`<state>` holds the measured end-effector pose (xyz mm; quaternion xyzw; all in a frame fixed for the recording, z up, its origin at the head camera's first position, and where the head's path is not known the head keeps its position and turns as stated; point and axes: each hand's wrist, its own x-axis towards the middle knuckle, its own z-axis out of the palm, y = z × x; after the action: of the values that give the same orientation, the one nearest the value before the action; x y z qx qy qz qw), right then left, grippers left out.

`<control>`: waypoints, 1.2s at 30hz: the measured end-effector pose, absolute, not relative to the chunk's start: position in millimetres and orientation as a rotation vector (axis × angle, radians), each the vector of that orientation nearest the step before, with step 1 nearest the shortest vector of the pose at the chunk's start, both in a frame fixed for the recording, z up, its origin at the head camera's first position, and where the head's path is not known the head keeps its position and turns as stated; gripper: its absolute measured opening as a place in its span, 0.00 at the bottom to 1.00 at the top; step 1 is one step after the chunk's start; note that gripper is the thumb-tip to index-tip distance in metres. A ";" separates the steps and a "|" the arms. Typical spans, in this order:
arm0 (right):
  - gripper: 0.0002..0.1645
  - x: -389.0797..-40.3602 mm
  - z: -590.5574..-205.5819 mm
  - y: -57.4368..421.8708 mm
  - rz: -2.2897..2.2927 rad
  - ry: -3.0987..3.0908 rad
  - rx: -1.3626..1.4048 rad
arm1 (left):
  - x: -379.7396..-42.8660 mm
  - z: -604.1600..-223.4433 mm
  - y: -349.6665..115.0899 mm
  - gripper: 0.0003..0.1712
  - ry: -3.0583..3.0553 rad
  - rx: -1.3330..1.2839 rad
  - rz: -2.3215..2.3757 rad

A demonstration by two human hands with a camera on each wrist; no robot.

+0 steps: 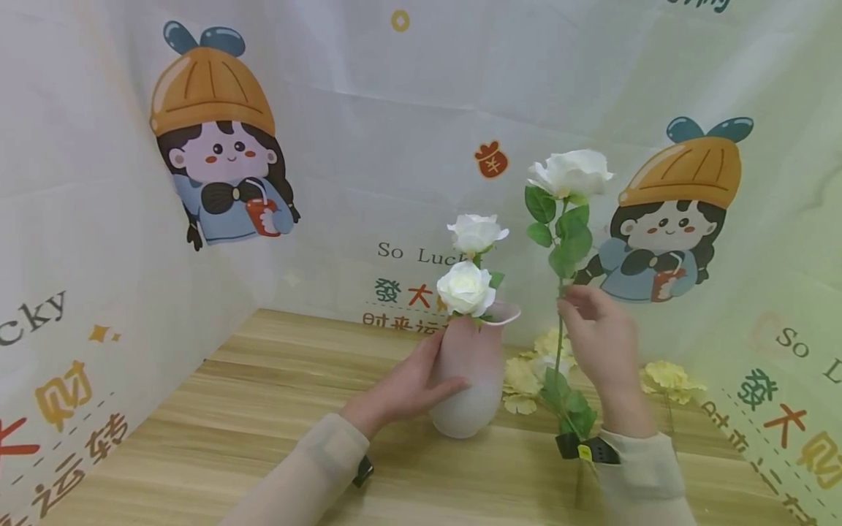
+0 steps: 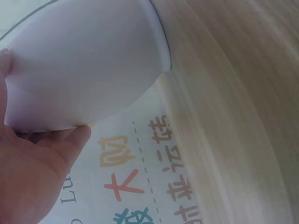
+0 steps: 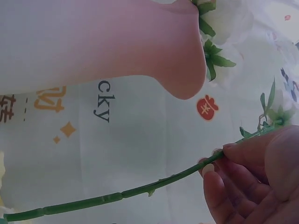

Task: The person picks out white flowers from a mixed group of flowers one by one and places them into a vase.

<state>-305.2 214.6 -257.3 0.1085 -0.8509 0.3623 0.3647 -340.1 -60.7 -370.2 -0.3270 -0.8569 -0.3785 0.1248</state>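
Vase [image 1: 470, 387], left hand [image 1: 409, 386] gripping it, two roses [image 1: 465, 288] inside, right hand [image 1: 605, 340] pinching third rose [image 1: 571, 175].

Soft, muted light, yellow-green tint on the right-hand backdrop [image 1: 789, 241], pale sheen on tabletop [image 2: 252, 196], hazy wrist views

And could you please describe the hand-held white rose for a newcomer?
At the wooden table, find the pink-topped vase. To its right, the right hand pinches a green stem. Its white rose sits higher than the two roses in the vase.
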 end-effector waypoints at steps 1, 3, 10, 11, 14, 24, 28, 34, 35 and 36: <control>0.14 -305.6 -257.3 213.2 0.928 -2.182 0.282 | -340.2 -370.1 -60.6 0.57 -2.495 -0.955 -1.101; 0.14 -305.7 -256.8 210.4 0.930 -2.165 0.298 | -340.3 -370.1 -60.3 0.57 -2.491 -0.960 -1.098; 0.13 -300.9 -254.5 207.2 0.912 -2.110 0.318 | -340.1 -369.5 -59.6 0.57 -2.482 -0.964 -1.115; 0.12 -299.0 -253.5 207.4 0.913 -2.091 0.309 | -340.3 -369.4 -59.5 0.57 -2.480 -0.966 -1.117; 0.11 -293.7 -249.6 208.8 0.910 -2.020 0.287 | -340.6 -369.1 -58.7 0.56 -2.477 -0.971 -1.126; 0.08 -266.3 -230.3 198.5 1.043 -1.568 0.479 | -337.0 -367.2 -59.7 0.56 -2.495 -0.947 -1.133; 0.07 -255.1 -221.5 189.9 1.089 -1.391 0.575 | -337.3 -367.6 -60.1 0.57 -2.494 -0.943 -1.129; 0.07 -253.5 -218.8 187.3 1.177 -1.236 0.638 | -337.5 -367.8 -59.3 0.56 -2.492 -0.950 -1.145; 0.07 -253.3 -218.7 187.0 1.184 -1.223 0.637 | -337.5 -367.8 -59.2 0.57 -2.492 -0.949 -1.149; 0.08 -253.2 -218.8 186.7 1.195 -1.210 0.638 | -337.6 -367.8 -59.1 0.56 -2.493 -0.947 -1.149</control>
<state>-253.2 186.7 -218.8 0.2768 -0.5251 0.5187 0.6153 -337.6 -59.1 -367.8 -0.3238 -0.8525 -0.3928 0.1185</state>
